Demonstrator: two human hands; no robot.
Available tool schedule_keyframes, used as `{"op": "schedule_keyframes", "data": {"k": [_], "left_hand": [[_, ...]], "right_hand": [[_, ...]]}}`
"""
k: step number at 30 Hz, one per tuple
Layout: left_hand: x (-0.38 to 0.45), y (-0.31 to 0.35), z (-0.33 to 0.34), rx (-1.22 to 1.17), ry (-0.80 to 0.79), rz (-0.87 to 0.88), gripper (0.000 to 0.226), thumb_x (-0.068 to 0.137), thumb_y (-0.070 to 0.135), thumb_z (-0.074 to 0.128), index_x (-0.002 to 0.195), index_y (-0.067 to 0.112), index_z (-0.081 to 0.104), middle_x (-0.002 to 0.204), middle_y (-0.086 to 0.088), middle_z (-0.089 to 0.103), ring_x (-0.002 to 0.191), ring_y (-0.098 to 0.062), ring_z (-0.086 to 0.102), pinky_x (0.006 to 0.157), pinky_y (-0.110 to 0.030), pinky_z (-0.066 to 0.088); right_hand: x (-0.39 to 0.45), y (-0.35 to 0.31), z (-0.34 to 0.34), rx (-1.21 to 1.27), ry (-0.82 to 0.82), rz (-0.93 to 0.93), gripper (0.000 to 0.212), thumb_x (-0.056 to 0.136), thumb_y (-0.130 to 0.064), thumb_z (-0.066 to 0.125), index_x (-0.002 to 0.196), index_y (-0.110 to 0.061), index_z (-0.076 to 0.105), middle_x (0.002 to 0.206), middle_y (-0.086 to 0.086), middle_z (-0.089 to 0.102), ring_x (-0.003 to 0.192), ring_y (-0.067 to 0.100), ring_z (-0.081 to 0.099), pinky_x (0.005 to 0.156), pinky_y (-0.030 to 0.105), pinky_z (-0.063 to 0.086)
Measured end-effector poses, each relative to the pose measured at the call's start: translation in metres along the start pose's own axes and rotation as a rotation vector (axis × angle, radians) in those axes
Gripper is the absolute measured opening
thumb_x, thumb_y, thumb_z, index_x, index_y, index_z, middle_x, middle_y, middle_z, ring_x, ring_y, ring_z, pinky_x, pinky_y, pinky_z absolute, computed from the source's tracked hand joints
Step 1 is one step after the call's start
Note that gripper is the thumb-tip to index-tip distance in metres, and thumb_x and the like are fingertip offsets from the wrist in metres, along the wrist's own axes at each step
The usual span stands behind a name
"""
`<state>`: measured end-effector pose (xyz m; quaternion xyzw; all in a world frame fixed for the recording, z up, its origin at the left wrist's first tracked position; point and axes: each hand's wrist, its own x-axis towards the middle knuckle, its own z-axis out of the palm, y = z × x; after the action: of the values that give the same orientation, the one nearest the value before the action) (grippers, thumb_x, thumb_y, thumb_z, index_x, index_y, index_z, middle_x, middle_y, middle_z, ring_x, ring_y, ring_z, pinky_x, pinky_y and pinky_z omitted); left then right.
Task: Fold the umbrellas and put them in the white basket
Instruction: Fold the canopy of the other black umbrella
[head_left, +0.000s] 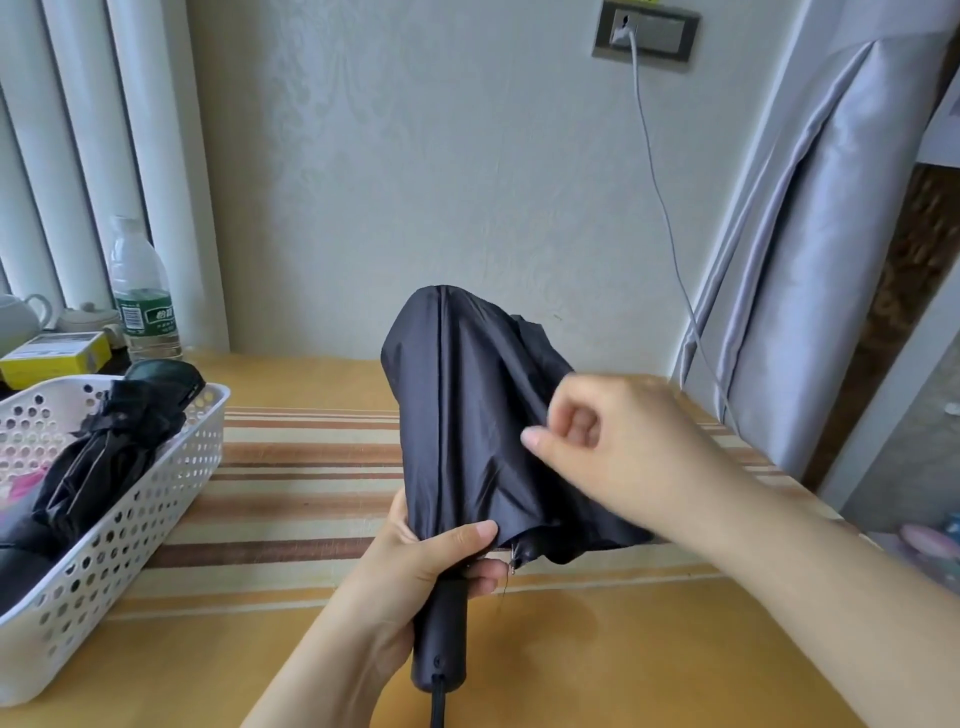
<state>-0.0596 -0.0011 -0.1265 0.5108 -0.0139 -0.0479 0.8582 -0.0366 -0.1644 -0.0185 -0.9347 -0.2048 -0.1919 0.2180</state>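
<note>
Where the yellow cloth with brown and cream stripes (291, 499) covers the table, head view only: collapsed black fabric umbrella (467, 415) held upright above it, canopy loose and bunched, tip toward the wall. Left hand (415, 561) wrapped round the base of the canopy just above the black plastic handle (439, 639), thumb pressed across the fabric, fingers curled behind. Right hand (618, 447) at the canopy's right side, fingers curled in, thumb extended toward the folds; touching the cloth, but cannot tell whether any fabric is actually pinched. Thin metal rib end (514, 558) poking out below the hem beside the left fingers. White perforated plastic basket (171, 478) at the left edge of the table, well apart from the held umbrella, containing a second folded black umbrella (104, 457) lying lengthwise. Behind the basket: clear plastic water bottle with green label (140, 291), yellow box (57, 353), white teapot (21, 317). White cable (660, 197) hanging from a wall socket (647, 34).
</note>
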Motion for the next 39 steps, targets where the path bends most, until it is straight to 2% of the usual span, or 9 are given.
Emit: {"op": "schedule_keyframes", "data": {"k": [4,10,16,20,22,27,31,36,39], "left_hand": [[-0.002,-0.002,0.003,0.059,-0.04,0.003,0.061,0.057,0.007,0.077,0.113,0.019,0.056,0.087,-0.018,0.072,0.067,-0.033,0.069,0.057,-0.035,0.057],[-0.002,-0.003,0.001,0.128,-0.085,0.011,0.059,0.065,-0.006,0.082,0.113,0.015,0.056,0.077,-0.013,0.07,0.06,-0.031,0.065,0.056,-0.033,0.055],[0.003,-0.005,-0.004,0.137,-0.043,0.016,0.06,0.055,-0.008,0.076,0.108,0.011,0.054,0.064,-0.013,0.057,0.046,-0.021,0.047,0.047,-0.029,0.045],[0.006,-0.005,-0.007,0.164,-0.006,0.032,0.059,0.057,-0.015,0.075,0.104,0.012,0.052,0.057,-0.014,0.051,0.044,-0.02,0.045,0.045,-0.028,0.045],[0.005,-0.007,-0.007,0.209,-0.008,0.041,0.054,0.066,-0.02,0.071,0.105,0.013,0.053,0.053,-0.014,0.048,0.043,-0.02,0.045,0.046,-0.027,0.045],[0.003,-0.009,-0.002,0.247,-0.042,0.069,0.065,0.05,0.005,0.082,0.109,0.012,0.055,0.048,-0.009,0.05,0.041,-0.02,0.041,0.045,-0.025,0.041],[0.003,-0.009,0.001,0.2,0.07,0.121,0.064,0.06,0.051,0.084,0.099,0.01,0.054,0.047,-0.014,0.047,0.038,-0.021,0.041,0.042,-0.023,0.038],[0.006,-0.003,0.0,0.202,0.188,0.193,0.046,0.066,0.05,0.059,0.09,0.011,0.055,0.046,-0.015,0.046,0.038,-0.023,0.041,0.039,-0.024,0.038],[0.005,-0.004,0.0,0.19,0.215,0.222,0.041,0.067,0.047,0.062,0.093,0.015,0.057,0.049,-0.013,0.047,0.04,-0.023,0.041,0.042,-0.026,0.038]], "right_hand": [[0.003,-0.006,0.023,0.074,-0.326,0.217,0.018,0.087,-0.037,0.067,0.084,-0.02,0.06,0.074,-0.004,0.072,0.067,0.005,0.068,0.068,0.022,0.055],[0.004,0.004,0.04,0.568,-0.378,0.392,0.013,0.088,-0.005,0.067,0.091,-0.005,0.054,0.08,0.008,0.067,0.078,0.02,0.073,0.083,0.038,0.059],[-0.002,0.01,0.034,0.549,-0.449,0.339,0.011,0.087,-0.013,0.07,0.092,-0.008,0.062,0.089,0.009,0.073,0.085,0.018,0.072,0.081,0.03,0.059],[0.009,0.027,0.007,0.24,0.066,0.237,0.01,0.087,-0.03,0.068,0.084,-0.023,0.061,0.073,-0.007,0.064,0.064,0.005,0.06,0.058,0.009,0.043],[0.02,0.035,-0.007,0.237,0.204,0.135,0.017,0.086,-0.03,0.068,0.099,-0.028,0.057,0.087,-0.009,0.055,0.076,0.006,0.053,0.066,0.008,0.039],[0.048,0.021,-0.025,0.215,-0.068,-0.048,0.036,0.084,-0.043,0.065,0.119,-0.036,0.055,0.119,-0.014,0.058,0.112,0.001,0.052,0.091,0.01,0.038],[0.054,0.01,-0.029,0.402,-0.292,0.092,0.013,0.092,-0.016,0.061,0.102,-0.01,0.065,0.105,0.009,0.072,0.097,0.022,0.068,0.097,0.041,0.051],[0.03,0.021,-0.048,0.528,-0.514,0.112,0.022,0.088,0.002,0.054,0.095,-0.012,0.069,0.127,-0.017,0.056,0.108,-0.003,0.057,0.089,0.014,0.046],[0.021,0.026,-0.047,0.513,-0.335,0.21,0.029,0.085,-0.005,0.061,0.102,-0.028,0.066,0.142,-0.026,0.03,0.123,-0.002,0.045,0.081,0.009,0.04]]}}
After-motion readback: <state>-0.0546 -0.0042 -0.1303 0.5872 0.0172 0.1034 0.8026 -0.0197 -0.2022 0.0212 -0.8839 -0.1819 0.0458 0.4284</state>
